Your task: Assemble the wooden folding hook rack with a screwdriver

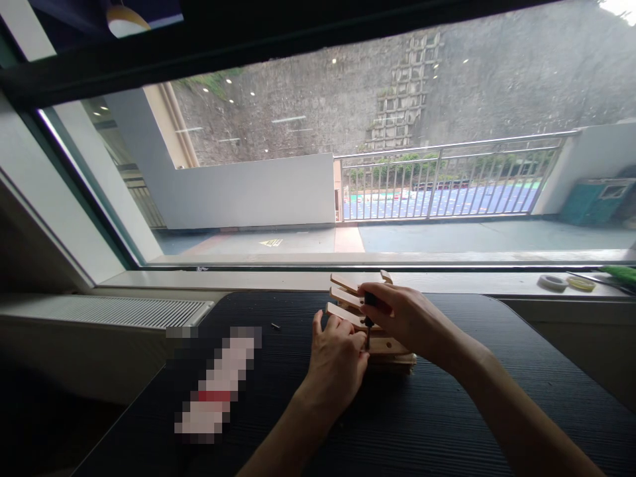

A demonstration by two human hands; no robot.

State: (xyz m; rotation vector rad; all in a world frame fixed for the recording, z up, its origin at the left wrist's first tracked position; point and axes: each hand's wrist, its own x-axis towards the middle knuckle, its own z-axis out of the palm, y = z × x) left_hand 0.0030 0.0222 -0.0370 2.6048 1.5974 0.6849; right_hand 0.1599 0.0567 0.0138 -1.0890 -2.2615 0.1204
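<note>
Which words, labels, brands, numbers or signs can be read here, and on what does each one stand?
None can be read.
Yellow floor sign outside: too small.
Pale patch on the teal box: too blurred.
Pixelated strip on the table: too coarse to read.
Screwdriver and wooden piece: no text visible.

Perhaps a classroom, large window (298, 132), white radiator (104, 311), black table (422, 417), railed walkway (422, 235) outside

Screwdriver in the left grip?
No, the right grip is closed around the handle of the screwdriver, while the left grip is at the wooden piece below it.
</note>
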